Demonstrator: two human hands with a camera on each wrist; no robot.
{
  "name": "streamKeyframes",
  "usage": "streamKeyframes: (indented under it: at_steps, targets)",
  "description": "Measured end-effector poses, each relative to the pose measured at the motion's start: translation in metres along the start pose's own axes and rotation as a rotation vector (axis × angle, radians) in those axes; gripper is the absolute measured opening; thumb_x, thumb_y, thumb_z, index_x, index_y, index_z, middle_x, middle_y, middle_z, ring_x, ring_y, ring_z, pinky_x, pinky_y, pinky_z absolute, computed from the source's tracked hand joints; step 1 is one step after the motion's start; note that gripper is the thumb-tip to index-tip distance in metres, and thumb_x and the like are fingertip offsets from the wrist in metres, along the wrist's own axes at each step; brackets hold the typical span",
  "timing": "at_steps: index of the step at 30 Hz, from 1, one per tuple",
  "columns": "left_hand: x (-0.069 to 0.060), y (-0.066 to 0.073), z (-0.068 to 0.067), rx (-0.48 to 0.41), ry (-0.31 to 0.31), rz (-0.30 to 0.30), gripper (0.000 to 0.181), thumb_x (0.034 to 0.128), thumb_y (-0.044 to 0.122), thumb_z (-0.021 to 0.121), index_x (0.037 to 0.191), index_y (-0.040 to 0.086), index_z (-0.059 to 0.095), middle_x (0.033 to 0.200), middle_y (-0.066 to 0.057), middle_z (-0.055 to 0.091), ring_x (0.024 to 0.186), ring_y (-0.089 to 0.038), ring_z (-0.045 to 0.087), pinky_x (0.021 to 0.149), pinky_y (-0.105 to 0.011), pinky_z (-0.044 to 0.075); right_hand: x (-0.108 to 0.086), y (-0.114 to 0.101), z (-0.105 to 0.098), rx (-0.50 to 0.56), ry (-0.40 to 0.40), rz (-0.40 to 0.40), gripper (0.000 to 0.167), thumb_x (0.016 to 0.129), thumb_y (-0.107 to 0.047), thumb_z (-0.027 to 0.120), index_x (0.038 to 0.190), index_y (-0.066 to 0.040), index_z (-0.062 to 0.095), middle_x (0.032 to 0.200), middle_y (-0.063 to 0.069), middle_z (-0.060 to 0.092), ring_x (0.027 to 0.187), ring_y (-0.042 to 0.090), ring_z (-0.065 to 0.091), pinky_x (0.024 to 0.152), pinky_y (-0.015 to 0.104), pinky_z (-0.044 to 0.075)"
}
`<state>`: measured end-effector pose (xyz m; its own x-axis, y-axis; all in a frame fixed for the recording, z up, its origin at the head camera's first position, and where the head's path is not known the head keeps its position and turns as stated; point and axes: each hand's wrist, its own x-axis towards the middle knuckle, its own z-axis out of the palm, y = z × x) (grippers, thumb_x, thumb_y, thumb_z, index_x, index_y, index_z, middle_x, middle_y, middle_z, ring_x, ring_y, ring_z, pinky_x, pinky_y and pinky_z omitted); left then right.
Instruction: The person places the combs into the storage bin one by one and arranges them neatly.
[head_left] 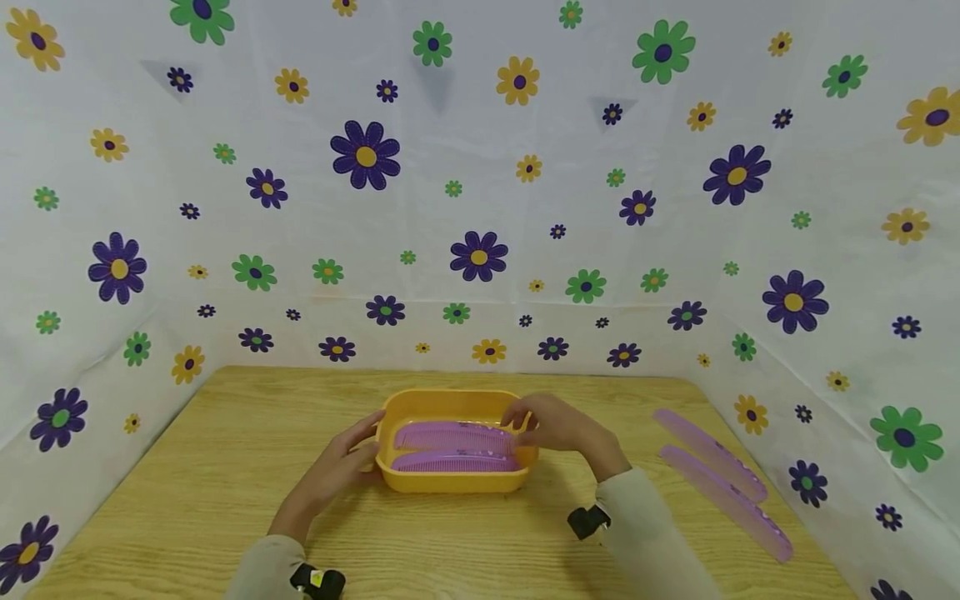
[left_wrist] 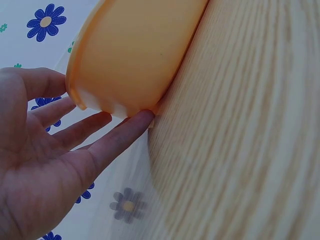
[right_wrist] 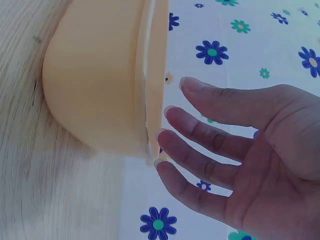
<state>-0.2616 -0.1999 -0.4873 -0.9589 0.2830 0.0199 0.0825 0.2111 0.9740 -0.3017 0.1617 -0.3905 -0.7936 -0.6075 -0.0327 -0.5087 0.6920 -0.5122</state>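
Observation:
Two purple combs lie side by side inside a yellow plastic tub, teeth toward each other's edges not fully clear. My left hand is at the tub's left end. In the left wrist view, its spread fingertips touch the tub's end wall, from the rim down to the base. Over the tub's right rim is my right hand, near the right ends of the combs. The right wrist view has its fingers apart and loosely bent, with nothing between them and the thumb.
Two more purple combs lie slantwise, nearly parallel, on the wooden table to the right. A white cloth with printed flowers rises behind the table and along both sides. Black wrist cameras sit on both sleeves.

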Motion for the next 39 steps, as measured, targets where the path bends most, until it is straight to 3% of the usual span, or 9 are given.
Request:
streamKeyframes:
  at_steps: [6,13,22,29,33,39]
  targets:
    - [0.001,0.001,0.001,0.002,0.010,-0.011,0.057,0.1104,0.015,0.043,0.164,0.012,0.025,0.169,-0.026,0.023,0.148,-0.050,0.040,0.102,-0.048,0.059,-0.018,0.015,-0.010,-0.008,0.029,-0.031,0.024,0.095,-0.005,0.070,0.118,0.001,0.070,0.112,0.016,0.072,0.098,0.025,0.066,0.086,0.033,0.061]
    - [0.001,0.000,0.002,0.003,0.014,-0.020,0.057,0.1105,0.016,0.043,0.164,0.013,0.026,0.170,-0.025,0.021,0.150,-0.050,0.037,0.102,-0.049,0.059,-0.040,0.031,-0.018,-0.039,0.050,-0.004,0.022,0.093,-0.006,0.073,0.115,-0.003,0.072,0.105,0.011,0.072,0.095,0.026,0.068,0.083,0.035,0.063]
    - [0.002,0.000,0.002,0.017,0.023,-0.017,0.056,0.1104,0.017,0.044,0.164,0.013,0.027,0.169,-0.025,0.024,0.147,-0.050,0.041,0.100,-0.047,0.060,-0.070,0.057,-0.027,-0.073,0.085,-0.014,0.024,0.092,-0.008,0.073,0.115,-0.002,0.071,0.103,0.015,0.072,0.089,0.023,0.069,0.078,0.033,0.062]
    - [0.000,0.002,0.001,0.024,0.026,-0.019,0.056,0.1104,0.017,0.044,0.164,0.013,0.027,0.169,-0.025,0.024,0.147,-0.050,0.041,0.100,-0.047,0.060,-0.092,0.072,-0.034,-0.053,0.080,0.083,0.026,0.093,-0.011,0.074,0.117,-0.003,0.071,0.106,0.018,0.071,0.089,0.021,0.068,0.075,0.035,0.060]
    - [-0.001,0.002,0.001,0.021,0.022,-0.015,0.056,0.1108,0.018,0.044,0.164,0.014,0.027,0.169,-0.025,0.024,0.147,-0.050,0.042,0.101,-0.047,0.059,-0.103,0.081,-0.039,-0.094,0.096,0.165,0.027,0.093,-0.017,0.075,0.119,-0.011,0.072,0.106,0.010,0.071,0.089,0.017,0.067,0.073,0.032,0.058]
    - [0.000,0.002,0.002,0.017,0.020,-0.015,0.056,0.1108,0.017,0.043,0.164,0.013,0.026,0.169,-0.025,0.023,0.148,-0.050,0.040,0.101,-0.048,0.059,-0.119,0.094,-0.045,-0.116,0.133,0.126,0.026,0.092,-0.013,0.076,0.117,-0.007,0.072,0.104,0.013,0.070,0.087,0.017,0.067,0.075,0.033,0.060]
